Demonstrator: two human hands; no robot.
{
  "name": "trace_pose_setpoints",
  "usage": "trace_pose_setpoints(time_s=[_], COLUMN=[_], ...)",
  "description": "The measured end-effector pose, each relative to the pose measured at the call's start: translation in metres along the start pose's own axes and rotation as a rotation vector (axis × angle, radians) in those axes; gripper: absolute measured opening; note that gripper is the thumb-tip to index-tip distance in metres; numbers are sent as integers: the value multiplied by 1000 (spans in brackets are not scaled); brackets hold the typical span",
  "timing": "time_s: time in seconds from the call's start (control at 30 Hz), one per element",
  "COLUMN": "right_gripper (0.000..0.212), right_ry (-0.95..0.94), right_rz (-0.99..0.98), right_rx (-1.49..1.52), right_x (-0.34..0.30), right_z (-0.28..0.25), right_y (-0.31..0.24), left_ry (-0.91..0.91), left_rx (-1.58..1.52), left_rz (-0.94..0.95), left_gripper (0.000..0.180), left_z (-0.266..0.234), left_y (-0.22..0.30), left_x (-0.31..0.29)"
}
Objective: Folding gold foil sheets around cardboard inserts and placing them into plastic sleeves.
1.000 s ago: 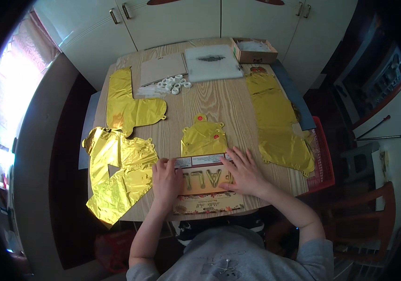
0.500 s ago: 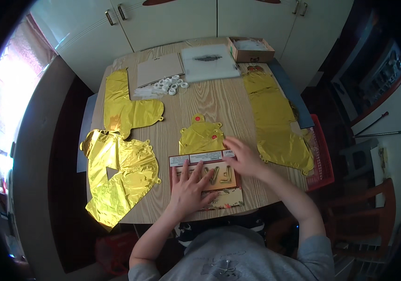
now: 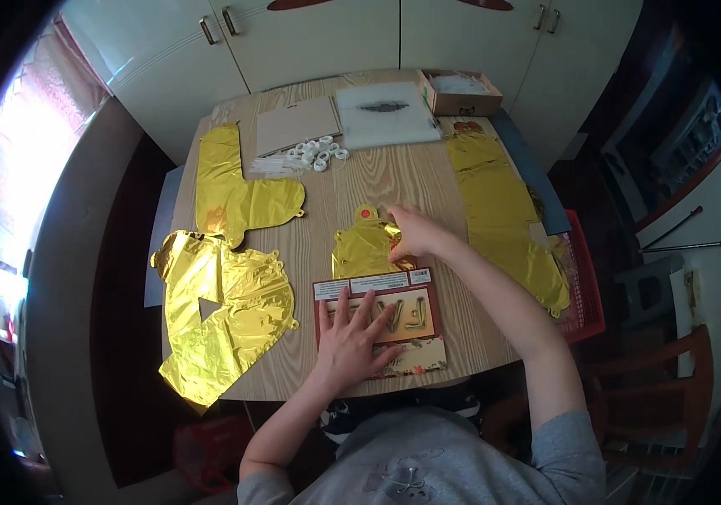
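Left hand (image 3: pixel 348 345) is laid open, with fingers spread, upon a printed package (image 3: pixel 415 330), while right hand (image 3: pixel 415 233) is bent at the upper right side of a folded gold foil (image 3: pixel 360 248); whether the foil is really gripped there cannot be told. On the package, large gold letters are shown upside down to the wearer, and they are partly covered by the left fingers. Along its upper edge white label strips (image 3: pixel 377 284) with small print are placed, too fine to be read, and below the letters a pale band with leaf pictures is seen. A red round sticker (image 3: pixel 365 214) is carried on the top tab of the foil. The foil is situated just beyond the package, its lower side meeting the package's upper edge, and the package itself is near the front edge of the wooden table (image 3: pixel 398 181). Wood grain is seen between this foil and the large gold foil (image 3: pixel 495 194) at the right. Compared with half a second ago, the right hand has been moved from the package's upper corner onto the foil, whereas the left has been kept spread.
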State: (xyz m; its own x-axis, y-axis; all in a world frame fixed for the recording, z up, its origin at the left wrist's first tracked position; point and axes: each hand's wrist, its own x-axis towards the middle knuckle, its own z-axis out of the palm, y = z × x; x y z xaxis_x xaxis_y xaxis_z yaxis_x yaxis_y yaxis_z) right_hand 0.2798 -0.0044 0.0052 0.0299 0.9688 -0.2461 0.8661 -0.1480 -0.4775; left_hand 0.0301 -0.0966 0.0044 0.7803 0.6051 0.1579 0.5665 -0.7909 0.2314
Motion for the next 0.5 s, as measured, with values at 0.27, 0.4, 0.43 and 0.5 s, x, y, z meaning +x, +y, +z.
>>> trace_pose_setpoints(time_s=[0.27,0.4,0.43,0.5], right_gripper=[75,64,61,58], right_ry=[-143,-24,13,47], right_rz=[-29,-83,-96,-98], right_rx=[-39,74,112,177], right_x=[6,-2,-4,-7], right_z=[-2,-2,0,1], right_y=[4,0,3,4], left_ry=[5,-8,-17,-26], left_rx=[-4,0,-3,-5], left_rz=[9,-1,-1,-1], left_gripper=[65,66,67,67], left_z=[1,-1,-1,-1], left_y=[-1,-1,-1,-2], left_x=[0,-1,-1,-1])
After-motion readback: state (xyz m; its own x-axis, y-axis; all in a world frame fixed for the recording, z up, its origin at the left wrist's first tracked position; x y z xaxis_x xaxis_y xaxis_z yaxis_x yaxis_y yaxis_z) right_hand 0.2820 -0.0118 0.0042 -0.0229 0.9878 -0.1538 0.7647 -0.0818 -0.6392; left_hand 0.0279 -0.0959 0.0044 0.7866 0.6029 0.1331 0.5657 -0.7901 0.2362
